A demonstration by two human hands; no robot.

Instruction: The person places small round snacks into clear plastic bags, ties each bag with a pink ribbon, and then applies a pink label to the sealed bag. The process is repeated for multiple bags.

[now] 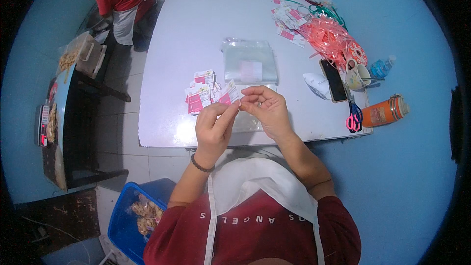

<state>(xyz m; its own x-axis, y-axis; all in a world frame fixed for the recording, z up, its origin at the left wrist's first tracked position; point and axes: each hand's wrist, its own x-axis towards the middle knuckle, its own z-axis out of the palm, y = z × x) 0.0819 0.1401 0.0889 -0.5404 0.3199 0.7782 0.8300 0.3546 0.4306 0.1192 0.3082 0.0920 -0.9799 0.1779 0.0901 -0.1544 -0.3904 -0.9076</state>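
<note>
My left hand [213,123] pinches a white and pink printed tag [228,95] by its lower corner, above the table. My right hand [268,112] meets it there, thumb and finger on a thin pale strand [240,103] at the tag's edge; the other fingers are curled loosely. Just left of the tag lies a loose pile of similar printed tags [199,97]. Beyond my hands is a flat stack of clear plastic bags [250,53] with a pale printed panel. More clear plastic [248,124] lies under my hands, partly hidden by them.
On the table's right are pink ribbons [327,38], more tags [289,20], a phone [333,81], a mug [357,75], scissors [354,116] and an orange flask [382,112]. A blue bin [127,213] holds bagged food at lower left. A person [123,3] stands beyond the table's left side.
</note>
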